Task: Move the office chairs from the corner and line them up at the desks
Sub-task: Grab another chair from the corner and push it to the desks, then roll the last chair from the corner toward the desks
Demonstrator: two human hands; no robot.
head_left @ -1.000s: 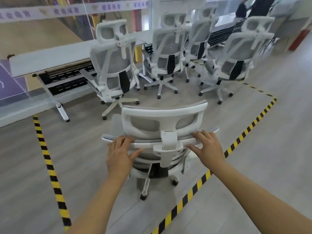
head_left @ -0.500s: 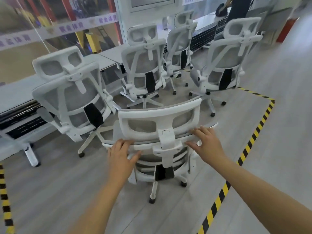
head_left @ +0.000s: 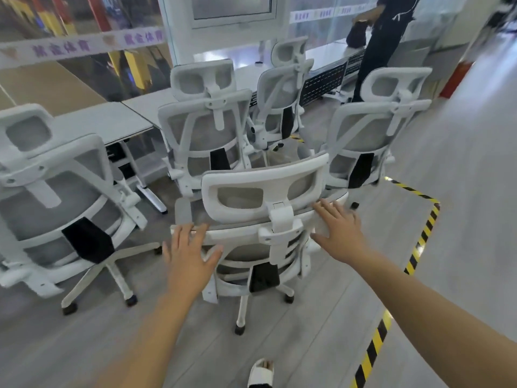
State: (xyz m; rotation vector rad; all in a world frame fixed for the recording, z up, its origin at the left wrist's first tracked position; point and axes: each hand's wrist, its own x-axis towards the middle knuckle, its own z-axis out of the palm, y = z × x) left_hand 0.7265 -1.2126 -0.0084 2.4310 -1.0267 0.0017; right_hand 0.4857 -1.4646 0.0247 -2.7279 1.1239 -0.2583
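A white mesh office chair (head_left: 263,191) with a headrest stands right in front of me, its back toward me. My left hand (head_left: 187,256) lies on the left end of its backrest top rail, fingers spread over the edge. On the right end of the same rail rests my right hand (head_left: 340,231), palm against the frame. Just beyond it, several matching chairs crowd together: one at the left (head_left: 56,197), one in the middle (head_left: 204,130), one to the right (head_left: 372,130) and one farther back (head_left: 282,88). White desks (head_left: 112,121) run along the glass wall behind them.
Yellow-black floor tape (head_left: 422,233) marks a corner to my right. A person in dark clothes (head_left: 383,37) stands at the far desk. A red object (head_left: 453,79) stands by the right wall. My shoe (head_left: 260,371) shows at the bottom edge. Open grey floor lies right of the tape.
I have rolled the chair forward with both hands on its back. The other chairs and the desks are now much closer, and the left strip of tape has left the view.
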